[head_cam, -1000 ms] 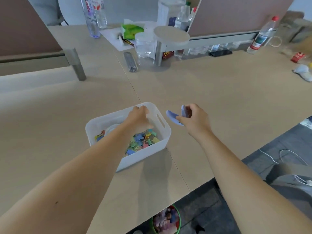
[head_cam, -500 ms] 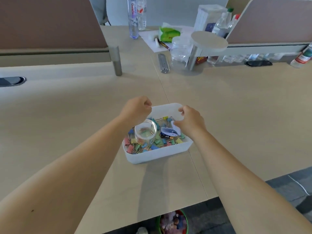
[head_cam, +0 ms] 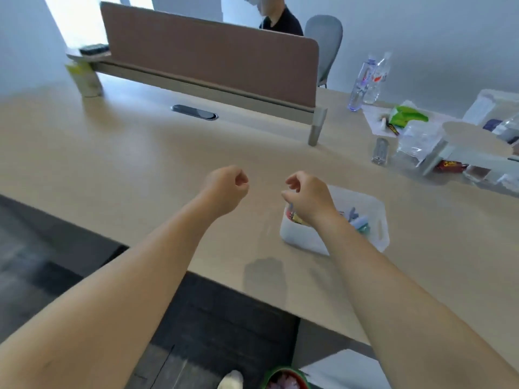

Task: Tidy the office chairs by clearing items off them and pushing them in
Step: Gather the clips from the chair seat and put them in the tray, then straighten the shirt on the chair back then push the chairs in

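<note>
A white plastic bin (head_cam: 373, 231) with coloured binder clips and a pale purple item inside sits on the light wood desk (head_cam: 118, 169). My right hand (head_cam: 307, 196) hovers over the bin's left end, fingers loosely curled and holding nothing. My left hand (head_cam: 226, 189) is a closed fist above the bare desk, left of the bin, empty. A grey office chair (head_cam: 325, 43) stands behind the far side of the desk, beside a seated person (head_cam: 278, 19).
A brown divider panel (head_cam: 207, 57) runs across the desk's back. Water bottles (head_cam: 368, 80), a green packet (head_cam: 407, 116), a stapler (head_cam: 379, 151) and clear containers crowd the right. A cable port (head_cam: 194, 112) lies mid-desk. A small bin (head_cam: 283, 379) stands on the floor below.
The view has swung left. Both hands have lifted off the white bin; the purple item my right hand held now lies in the bin.
</note>
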